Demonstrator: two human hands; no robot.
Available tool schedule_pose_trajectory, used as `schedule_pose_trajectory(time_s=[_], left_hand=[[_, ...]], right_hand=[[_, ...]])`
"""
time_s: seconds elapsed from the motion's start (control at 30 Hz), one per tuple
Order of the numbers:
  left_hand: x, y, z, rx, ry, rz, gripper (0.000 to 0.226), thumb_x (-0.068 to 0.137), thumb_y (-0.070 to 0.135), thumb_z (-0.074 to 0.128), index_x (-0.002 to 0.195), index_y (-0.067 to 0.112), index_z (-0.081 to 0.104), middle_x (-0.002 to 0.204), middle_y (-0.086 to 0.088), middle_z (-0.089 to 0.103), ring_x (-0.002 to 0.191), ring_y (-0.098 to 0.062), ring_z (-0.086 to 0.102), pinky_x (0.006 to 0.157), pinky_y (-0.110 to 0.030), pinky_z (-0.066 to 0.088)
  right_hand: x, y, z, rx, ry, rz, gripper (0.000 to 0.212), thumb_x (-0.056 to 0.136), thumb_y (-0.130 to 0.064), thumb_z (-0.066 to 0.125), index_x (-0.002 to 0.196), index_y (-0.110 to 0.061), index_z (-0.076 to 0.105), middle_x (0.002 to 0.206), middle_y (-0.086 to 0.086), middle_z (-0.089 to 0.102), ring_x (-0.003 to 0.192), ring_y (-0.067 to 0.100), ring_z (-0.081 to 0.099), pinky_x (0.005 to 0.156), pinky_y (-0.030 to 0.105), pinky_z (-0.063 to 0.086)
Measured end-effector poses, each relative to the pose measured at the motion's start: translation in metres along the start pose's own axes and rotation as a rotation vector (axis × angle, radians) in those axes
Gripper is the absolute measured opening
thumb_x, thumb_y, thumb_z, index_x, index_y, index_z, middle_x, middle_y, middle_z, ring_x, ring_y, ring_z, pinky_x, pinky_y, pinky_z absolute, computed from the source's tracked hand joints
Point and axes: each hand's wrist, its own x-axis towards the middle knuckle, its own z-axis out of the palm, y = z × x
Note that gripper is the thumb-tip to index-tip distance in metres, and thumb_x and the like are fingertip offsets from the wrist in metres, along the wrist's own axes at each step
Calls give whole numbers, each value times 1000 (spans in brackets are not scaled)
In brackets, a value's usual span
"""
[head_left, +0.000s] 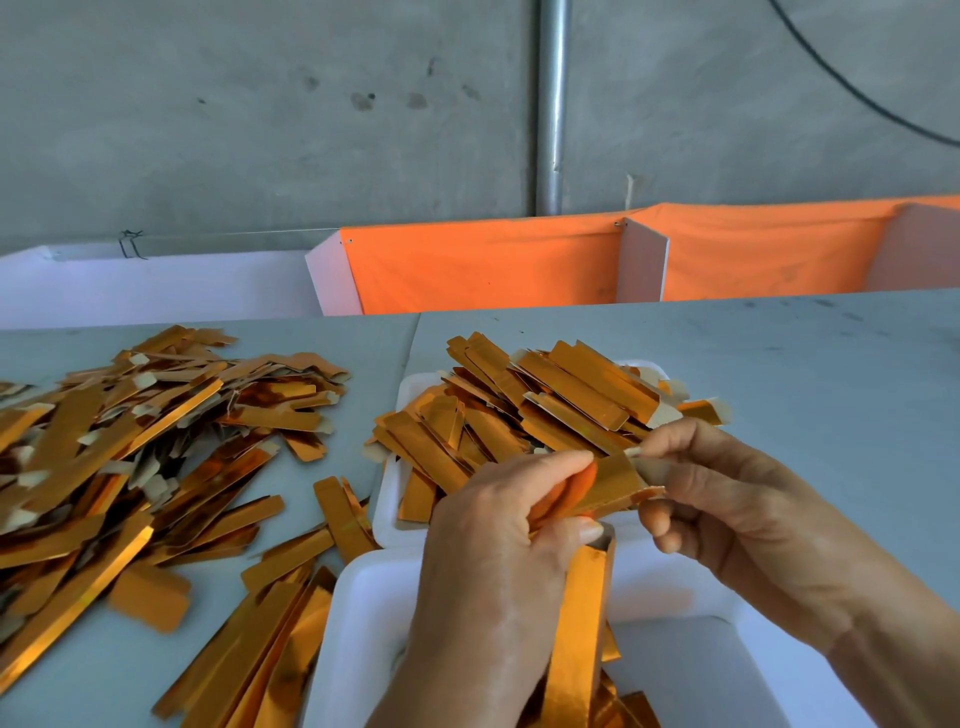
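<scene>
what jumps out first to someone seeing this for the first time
A big loose pile of shiny gold strips sprawls at left, and more heap in a white tray at centre. In front, the left hand and right hand pinch one gold strip between them.

A stained grey concrete wall (260, 104) is filling the top of the view. A metal pipe (551, 104) is running straight down it, and a black cable (841, 78) is curving across its upper right corner. Beyond the far edge of the pale grey surface (779, 353), orange cloth (483, 270) is hanging between white panels (644, 265). Soft, even light is falling over everything.
</scene>
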Motion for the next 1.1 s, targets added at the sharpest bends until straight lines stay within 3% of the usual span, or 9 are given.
schedule_pose_trajectory(time_s=[0.03, 0.17, 0.27, 0.37, 0.6, 0.7, 0.83, 1.0, 1.1], left_hand=[[0, -1, 0, -5, -2, -6, 43, 78, 28, 75, 113, 48, 62, 101, 39, 55, 104, 21, 44, 79, 6, 34], [-1, -3, 0, -16, -23, -56, 39, 77, 27, 75, 106, 51, 62, 96, 39, 55, 102, 20, 46, 76, 5, 37], [-1, -2, -2, -44, -50, -108, 36, 78, 29, 74, 102, 53, 61, 99, 34, 58, 101, 14, 51, 74, 0, 43], [0, -1, -4, -74, -78, -134, 35, 79, 28, 73, 97, 55, 60, 99, 30, 61, 98, 11, 54, 74, -3, 46], [0, 0, -9, -93, -119, -133, 36, 81, 26, 72, 90, 58, 58, 97, 32, 61, 97, 17, 52, 72, 1, 44], [-1, 1, -8, -26, -116, -86, 36, 81, 27, 71, 98, 56, 58, 99, 30, 60, 97, 11, 54, 75, -3, 46], [-2, 1, -6, 30, -110, -23, 42, 81, 25, 72, 116, 44, 59, 106, 28, 59, 101, 6, 55, 84, -10, 48], [-2, 3, -5, 127, -122, 28, 44, 83, 29, 70, 123, 42, 55, 113, 27, 57, 105, 6, 51, 85, -7, 45], [-2, 2, -5, 106, -128, 3, 42, 83, 29, 70, 121, 42, 57, 107, 28, 58, 101, 5, 53, 79, -2, 44]], right_hand=[[0, 0, 0, -27, -3, -25, 36, 53, -35, 90, 77, -16, 70, 62, 13, 60, 50, 17, 58, 47, 22, 50], [1, 1, 2, -169, 12, -123, 6, 72, -19, 66, 76, -19, 70, 67, 9, 63, 55, 18, 62, 51, 22, 50], [-1, 0, 1, -183, -4, -141, 9, 72, -21, 65, 78, -20, 71, 71, 7, 65, 59, 19, 64, 54, 22, 51], [-4, -5, 1, -179, -80, -124, 16, 71, -15, 78, 84, -16, 69, 79, 10, 66, 67, 23, 66, 56, 24, 52], [-5, -6, 2, -246, -95, -118, 15, 71, -14, 66, 84, -20, 67, 78, 13, 67, 72, 26, 67, 60, 26, 54], [-4, -4, 3, -260, -66, -112, 12, 76, -15, 76, 80, -20, 67, 74, 12, 67, 67, 25, 66, 60, 26, 54], [-4, -3, 5, -347, -25, -137, 10, 69, -16, 73, 71, -21, 65, 59, 5, 60, 53, 16, 57, 53, 20, 48], [-5, 0, 4, -502, -3, -142, 12, 75, -24, 76, 70, -21, 65, 58, 1, 51, 52, 10, 46, 52, 17, 43], [-5, 1, 0, -397, 9, -101, 28, 84, -38, 53, 78, -16, 69, 62, 7, 50, 53, 16, 44, 51, 20, 41]])
